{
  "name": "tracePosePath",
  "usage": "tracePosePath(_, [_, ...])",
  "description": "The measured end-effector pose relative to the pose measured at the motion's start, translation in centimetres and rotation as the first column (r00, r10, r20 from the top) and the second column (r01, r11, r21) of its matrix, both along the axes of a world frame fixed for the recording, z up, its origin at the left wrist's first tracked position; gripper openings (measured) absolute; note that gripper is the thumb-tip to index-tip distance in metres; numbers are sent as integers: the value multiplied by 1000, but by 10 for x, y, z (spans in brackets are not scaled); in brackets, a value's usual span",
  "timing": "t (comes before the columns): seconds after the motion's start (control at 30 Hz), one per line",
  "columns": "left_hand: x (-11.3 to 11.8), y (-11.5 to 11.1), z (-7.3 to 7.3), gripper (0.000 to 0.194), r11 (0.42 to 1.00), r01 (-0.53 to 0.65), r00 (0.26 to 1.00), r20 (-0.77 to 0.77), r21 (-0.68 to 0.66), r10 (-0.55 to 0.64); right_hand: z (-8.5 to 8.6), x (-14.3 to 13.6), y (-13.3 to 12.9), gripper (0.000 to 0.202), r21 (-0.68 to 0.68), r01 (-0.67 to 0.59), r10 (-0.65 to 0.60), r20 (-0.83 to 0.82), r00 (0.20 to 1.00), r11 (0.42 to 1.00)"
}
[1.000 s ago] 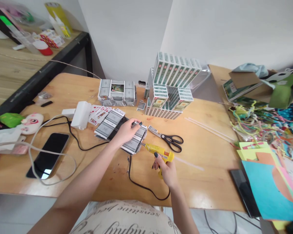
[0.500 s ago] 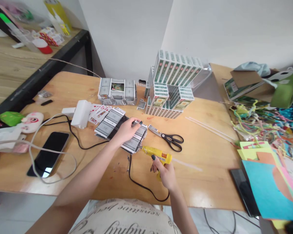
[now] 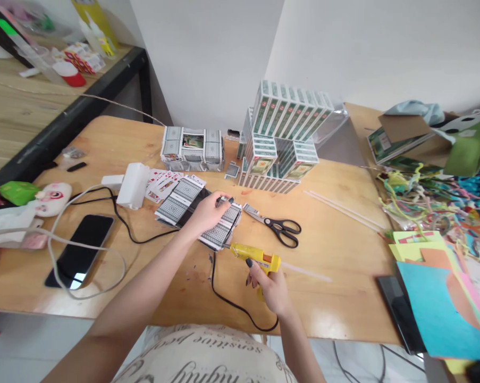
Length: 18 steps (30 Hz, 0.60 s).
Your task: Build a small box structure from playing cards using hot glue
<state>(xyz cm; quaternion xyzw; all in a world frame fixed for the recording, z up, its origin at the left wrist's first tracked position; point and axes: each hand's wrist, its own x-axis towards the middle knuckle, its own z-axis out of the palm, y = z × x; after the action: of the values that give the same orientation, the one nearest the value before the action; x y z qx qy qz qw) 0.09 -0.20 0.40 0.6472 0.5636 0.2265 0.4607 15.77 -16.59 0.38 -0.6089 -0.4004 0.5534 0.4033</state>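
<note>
My right hand (image 3: 268, 282) is wrapped round the grip of a yellow hot glue gun (image 3: 255, 254), a clear glue stick jutting from its back. The gun's nozzle meets the near right edge of a box covered with playing cards (image 3: 219, 234), or comes very close to it. My left hand (image 3: 212, 211) lies across this box and grips its right part with bent fingers; some fingertips are hidden. Grey-patterned card backs cover both ends, with a dark band between them. Loose playing cards (image 3: 162, 183) lie face up beside the box. Black-handled scissors (image 3: 281, 230) lie to its right.
Behind stand a finished-looking card-covered box (image 3: 211, 146) and a stack of card packs (image 3: 291, 111). At left are a phone (image 3: 82, 250), a white adapter (image 3: 134, 186) and cables. Clear glue sticks (image 3: 343, 210) and coloured paper (image 3: 435, 303) lie at right.
The glue gun in my right hand has shifted slightly left and down along the box's edge. My left hand stays in place on the box.
</note>
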Motion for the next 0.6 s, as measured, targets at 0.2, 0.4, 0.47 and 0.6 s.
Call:
tracePosePath(0.2, [0, 0, -1, 30, 1000, 9, 1000, -12, 23, -9, 0, 0, -3, 40, -48, -7, 7, 2, 1000, 999])
tracePosePath(0.4, [-1, 0, -3, 31, 999, 8, 999, -40, 43, -7, 1, 0, -5, 38, -64, -28, 27, -9, 1000, 998])
tracePosePath(0.47, [-1, 0, -3, 31, 999, 8, 999, -48, 44, -6, 2, 1, -6, 39, -55, -35, 34, -18, 999, 998])
tracePosePath(0.6, [0, 0, -1, 32, 999, 15, 998, -57, 44, -12, 5, 14, -6, 39, 42, -36, 36, -8, 999, 998])
